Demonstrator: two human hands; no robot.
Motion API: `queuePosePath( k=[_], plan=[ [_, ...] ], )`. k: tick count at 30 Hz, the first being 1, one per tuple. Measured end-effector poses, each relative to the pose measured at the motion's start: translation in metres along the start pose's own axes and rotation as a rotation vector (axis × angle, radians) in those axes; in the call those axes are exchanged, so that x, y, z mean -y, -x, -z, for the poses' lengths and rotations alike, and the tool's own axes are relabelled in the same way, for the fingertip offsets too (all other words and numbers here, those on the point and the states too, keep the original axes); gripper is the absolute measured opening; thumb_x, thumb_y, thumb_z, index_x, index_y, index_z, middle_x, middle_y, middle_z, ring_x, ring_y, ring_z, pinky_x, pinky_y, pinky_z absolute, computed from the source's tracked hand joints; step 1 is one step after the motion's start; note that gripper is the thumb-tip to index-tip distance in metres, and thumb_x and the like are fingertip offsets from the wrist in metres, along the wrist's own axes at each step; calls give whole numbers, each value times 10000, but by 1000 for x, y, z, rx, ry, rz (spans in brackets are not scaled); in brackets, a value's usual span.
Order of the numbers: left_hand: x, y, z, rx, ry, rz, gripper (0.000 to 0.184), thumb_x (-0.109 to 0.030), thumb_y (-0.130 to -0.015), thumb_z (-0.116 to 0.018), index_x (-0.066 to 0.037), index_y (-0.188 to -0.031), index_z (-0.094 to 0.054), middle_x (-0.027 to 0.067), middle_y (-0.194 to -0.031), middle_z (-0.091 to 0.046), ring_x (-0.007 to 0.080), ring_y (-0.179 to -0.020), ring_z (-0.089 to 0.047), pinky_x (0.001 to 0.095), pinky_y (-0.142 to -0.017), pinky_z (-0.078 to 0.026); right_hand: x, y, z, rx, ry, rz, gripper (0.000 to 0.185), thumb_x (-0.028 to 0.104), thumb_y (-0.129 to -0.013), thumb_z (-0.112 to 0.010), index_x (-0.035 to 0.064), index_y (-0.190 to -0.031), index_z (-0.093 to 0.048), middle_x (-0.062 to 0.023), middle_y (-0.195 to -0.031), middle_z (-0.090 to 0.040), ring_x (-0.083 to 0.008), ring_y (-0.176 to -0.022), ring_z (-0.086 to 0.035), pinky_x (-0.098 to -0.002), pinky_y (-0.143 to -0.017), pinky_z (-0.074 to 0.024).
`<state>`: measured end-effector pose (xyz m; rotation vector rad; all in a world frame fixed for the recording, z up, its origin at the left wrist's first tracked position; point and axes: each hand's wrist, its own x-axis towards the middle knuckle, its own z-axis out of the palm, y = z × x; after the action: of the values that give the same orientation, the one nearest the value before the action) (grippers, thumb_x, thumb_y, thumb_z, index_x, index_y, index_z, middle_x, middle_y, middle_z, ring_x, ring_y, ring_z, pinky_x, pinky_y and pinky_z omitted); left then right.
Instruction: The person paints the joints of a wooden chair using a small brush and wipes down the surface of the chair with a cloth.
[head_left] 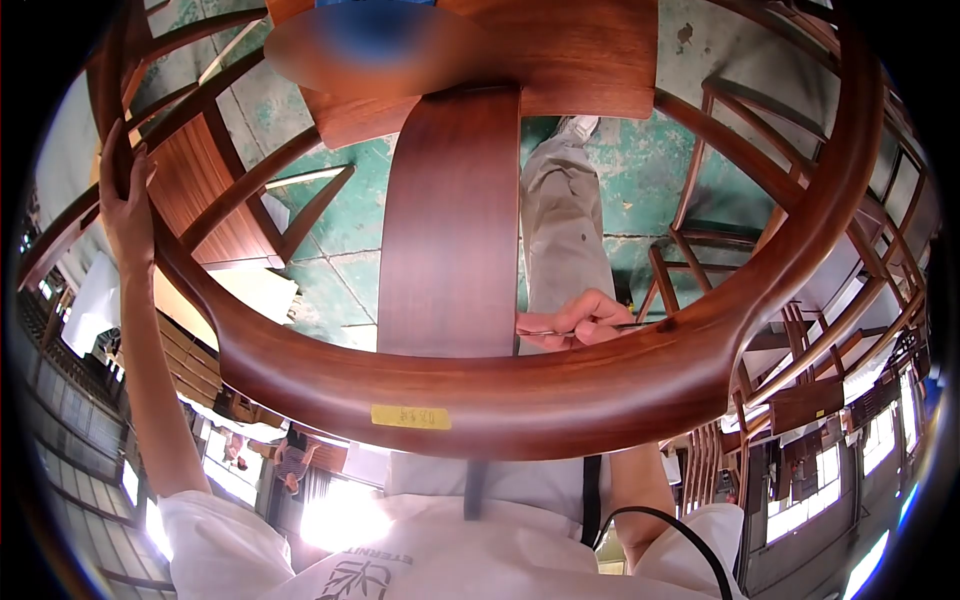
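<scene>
A reddish-brown wooden chair has a curved top rail [480, 395] sweeping across the head view, with a yellow label [411, 416] on it. Its broad back splat [450, 225] runs from the rail to the seat [590, 60]. My left hand [126, 210] grips the chair's armrest at the far left, two fingers showing over it. Just behind the rail, my right hand [582, 318] pinches a thin, dark, stick-like tool [628, 326]. Its fingertips are at the splat's right edge. The tool's exact kind is too small to make out.
More wooden chair frames [700, 200] stand at the right. At the left is a slatted wooden panel [215, 190]. My leg [565, 220] extends under the chair over the worn green floor [345, 215]. People [292, 460] appear in the background. A blurred blue patch covers part of the seat.
</scene>
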<state>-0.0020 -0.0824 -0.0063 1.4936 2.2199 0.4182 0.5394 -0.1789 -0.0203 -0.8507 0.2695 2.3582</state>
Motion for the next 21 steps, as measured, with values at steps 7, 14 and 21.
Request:
queuePosePath(
  k=[7, 14, 21],
  plan=[
    [-5, 0, -2, -7, 1, 31, 449, -154, -1011, -549, -158, -1453, -467, 111, -1268, -617, 181, -1123, -627, 362, -1001, -524, 8, 0, -2, -76, 28, -107, 163, 86, -1009, -514, -73, -1027, -548, -375, -1229, -567, -375, -1206, -584, -446, -1094, -440],
    [-4, 0, -2, -7, 28, 10, 441, -144, -1005, -555, -163, -1440, -481, 85, -1302, -600, 176, -1139, -629, 345, -1005, -526, 3, -2, -4, -77, 2, -63, 165, 79, -1006, -515, -83, -1010, -543, -379, -1218, -570, -374, -1209, -582, -462, -1080, -456],
    [-10, 1, -3, -6, 36, 19, 443, -155, -1008, -556, -159, -1444, -477, 87, -1287, -609, 169, -1137, -627, 339, -998, -528, 3, -3, -2, -48, 73, -3, 185, 86, -1026, -478, -85, -984, -534, -379, -1180, -586, -381, -1174, -603, -473, -1058, -475]
  ],
)
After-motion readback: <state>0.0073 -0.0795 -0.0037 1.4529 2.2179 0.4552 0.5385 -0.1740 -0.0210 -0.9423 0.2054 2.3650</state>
